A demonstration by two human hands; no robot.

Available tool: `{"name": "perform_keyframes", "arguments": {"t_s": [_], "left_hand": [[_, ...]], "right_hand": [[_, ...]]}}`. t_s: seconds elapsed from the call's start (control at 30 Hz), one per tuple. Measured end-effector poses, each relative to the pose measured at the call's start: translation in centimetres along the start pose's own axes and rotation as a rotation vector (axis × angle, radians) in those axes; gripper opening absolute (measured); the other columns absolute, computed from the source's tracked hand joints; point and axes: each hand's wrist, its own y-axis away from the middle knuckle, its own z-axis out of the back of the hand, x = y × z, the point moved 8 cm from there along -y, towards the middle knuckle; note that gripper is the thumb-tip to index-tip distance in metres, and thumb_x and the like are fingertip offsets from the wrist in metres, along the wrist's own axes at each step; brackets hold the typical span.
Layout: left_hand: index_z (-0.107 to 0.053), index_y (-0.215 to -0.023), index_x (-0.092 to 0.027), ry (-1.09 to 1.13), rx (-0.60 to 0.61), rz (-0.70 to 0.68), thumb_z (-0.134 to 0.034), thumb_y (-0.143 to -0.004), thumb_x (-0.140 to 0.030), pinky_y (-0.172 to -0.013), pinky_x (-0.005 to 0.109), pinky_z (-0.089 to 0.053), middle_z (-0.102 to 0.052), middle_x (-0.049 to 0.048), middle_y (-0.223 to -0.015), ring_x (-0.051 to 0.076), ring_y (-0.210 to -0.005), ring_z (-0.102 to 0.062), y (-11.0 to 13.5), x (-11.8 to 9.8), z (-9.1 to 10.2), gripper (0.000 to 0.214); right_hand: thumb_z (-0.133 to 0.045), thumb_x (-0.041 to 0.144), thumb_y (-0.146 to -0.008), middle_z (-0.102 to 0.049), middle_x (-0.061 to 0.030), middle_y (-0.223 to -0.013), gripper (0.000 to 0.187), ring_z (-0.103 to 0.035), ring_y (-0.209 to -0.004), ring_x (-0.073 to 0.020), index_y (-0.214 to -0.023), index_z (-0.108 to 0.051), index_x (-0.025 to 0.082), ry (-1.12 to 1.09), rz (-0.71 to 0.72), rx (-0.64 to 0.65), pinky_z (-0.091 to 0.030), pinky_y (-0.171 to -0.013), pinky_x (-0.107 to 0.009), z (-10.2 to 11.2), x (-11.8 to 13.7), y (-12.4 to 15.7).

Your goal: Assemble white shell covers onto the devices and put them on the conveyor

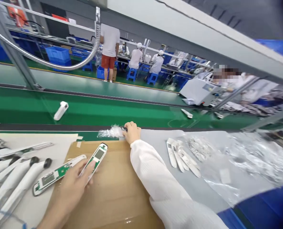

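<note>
My left hand (75, 186) grips a white housing with a green circuit board and small screen (96, 157), held over a cardboard sheet (117, 190). A second, similar board assembly (56, 175) lies on the cardboard just left of that hand. My right hand (132, 132), in a white sleeve, reaches forward to the bench's far edge and is closed on a small dark item beside a crumpled clear plastic bag (110, 131); I cannot make out what the item is.
Several white handle housings (10, 173) lie at the left. White flat covers (181, 157) and clear bags (246, 159) cover the grey mat at right. A green conveyor (122, 111) carries a white part (60, 110). Other workers stand and sit at benches beyond.
</note>
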Motion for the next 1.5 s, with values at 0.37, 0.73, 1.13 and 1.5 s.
{"name": "perform_keyframes", "arguments": {"t_s": [0.37, 0.73, 1.13, 1.5], "left_hand": [[-0.066, -0.095, -0.023, 0.134, 0.129, 0.133, -0.059, -0.074, -0.071, -0.054, 0.026, -0.039, -0.054, -0.0022, -0.056, 0.017, -0.054, -0.048, 1.5, -0.7, -1.4, 0.053], [-0.058, -0.125, -0.022, 0.075, 0.068, -0.074, -0.041, -0.092, -0.06, -0.067, 0.031, -0.048, -0.069, 0.0046, -0.088, 0.02, -0.071, -0.058, 0.9, -3.0, -2.7, 0.054], [-0.061, -0.123, -0.03, -0.044, -0.02, -0.456, -0.055, -0.094, -0.036, -0.102, 0.035, -0.045, -0.064, 0.0013, -0.126, 0.02, -0.118, -0.058, 0.0, -4.4, -4.4, 0.03], [-0.048, -0.138, -0.024, -0.412, -0.126, -0.501, -0.043, -0.099, -0.039, -0.088, 0.038, -0.054, -0.066, 0.0105, -0.125, 0.027, -0.108, -0.066, 1.3, -3.6, -7.0, 0.043]], "right_hand": [[-0.067, 0.011, -0.068, -0.062, -0.012, -0.1, 0.009, -0.045, -0.109, -0.0335, -0.065, -0.065, 0.018, 0.231, -0.39, 0.014, -0.032, -0.088, -0.051, 10.6, -21.1, 5.4], [-0.05, 0.029, -0.089, -0.067, -0.0036, -0.084, 0.01, -0.062, -0.075, -0.0178, -0.091, -0.055, 0.022, -0.483, -0.218, 0.174, -0.053, -0.068, -0.031, 9.0, -12.0, 4.7], [-0.073, 0.049, -0.079, -0.067, -0.0046, -0.097, 0.044, -0.06, -0.082, -0.0145, -0.112, -0.067, 0.02, -1.4, -0.078, 0.467, -0.05, -0.079, -0.03, 0.5, 3.5, 12.7], [-0.061, 0.063, -0.082, -0.068, -0.0063, -0.082, 0.044, -0.064, -0.081, -0.0232, -0.087, -0.068, 0.02, -1.674, -0.552, 0.208, -0.052, -0.083, -0.04, -1.8, 3.8, 13.7]]}}
